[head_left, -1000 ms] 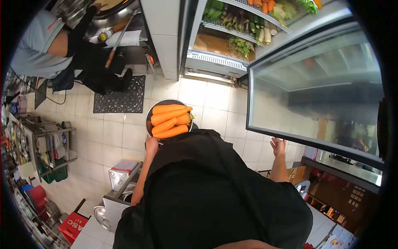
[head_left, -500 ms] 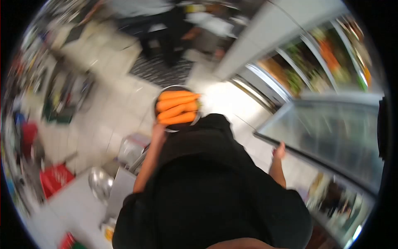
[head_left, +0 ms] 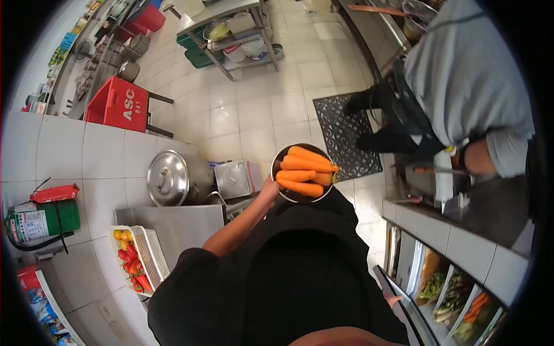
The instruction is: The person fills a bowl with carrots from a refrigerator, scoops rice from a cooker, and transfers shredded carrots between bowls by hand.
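My left hand (head_left: pixel 269 190) is closed on the left rim of a round metal bowl (head_left: pixel 294 198), held in front of my body. Several whole orange carrots (head_left: pixel 306 165) lie in the bowl, some with short green stem ends. Low on the right, a small part of my right hand (head_left: pixel 394 300) shows beside the glass fridge door (head_left: pixel 385 281), which stands ajar. My sleeve and the door edge hide most of its fingers. Behind the door, the fridge has compartments with carrots (head_left: pixel 476 307) and green vegetables (head_left: pixel 433 286).
A co-worker in a grey shirt (head_left: pixel 467 75) stands at the right by a black floor mat (head_left: pixel 346 135). To the left are a lidded steel pot (head_left: pixel 168 177), a basket of peppers (head_left: pixel 151 254) and a red stool (head_left: pixel 124 105). A steel shelf table (head_left: pixel 231 20) stands ahead.
My view has swung left: the mat and co-worker now appear farther right, the pot nearer the middle. The carrot bowl stays in my left hand. Less of my right hand shows beside the door.
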A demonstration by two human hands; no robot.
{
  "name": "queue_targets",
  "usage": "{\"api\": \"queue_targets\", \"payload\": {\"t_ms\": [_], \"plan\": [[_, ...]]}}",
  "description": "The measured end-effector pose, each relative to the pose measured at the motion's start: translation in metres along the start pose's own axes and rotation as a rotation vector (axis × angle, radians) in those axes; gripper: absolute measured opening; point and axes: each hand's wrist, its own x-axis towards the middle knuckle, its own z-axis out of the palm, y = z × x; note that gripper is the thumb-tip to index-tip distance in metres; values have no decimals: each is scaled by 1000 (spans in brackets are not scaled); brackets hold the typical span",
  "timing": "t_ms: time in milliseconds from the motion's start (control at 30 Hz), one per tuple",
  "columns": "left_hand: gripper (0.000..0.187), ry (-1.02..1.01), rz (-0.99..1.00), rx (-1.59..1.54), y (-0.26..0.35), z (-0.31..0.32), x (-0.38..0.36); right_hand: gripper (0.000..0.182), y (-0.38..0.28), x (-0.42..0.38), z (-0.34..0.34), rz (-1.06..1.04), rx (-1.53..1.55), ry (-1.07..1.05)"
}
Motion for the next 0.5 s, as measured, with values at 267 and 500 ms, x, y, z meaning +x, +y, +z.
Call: {"api": "queue_targets", "payload": {"t_ms": [267,500], "plan": [[35,170,-39,-129,98,-25,37,48,6,-41,280,-150,-528,-752],[19,343,67,-378,150,-51,78,46,-80,-417,563,-770,-876,-1465]]}}
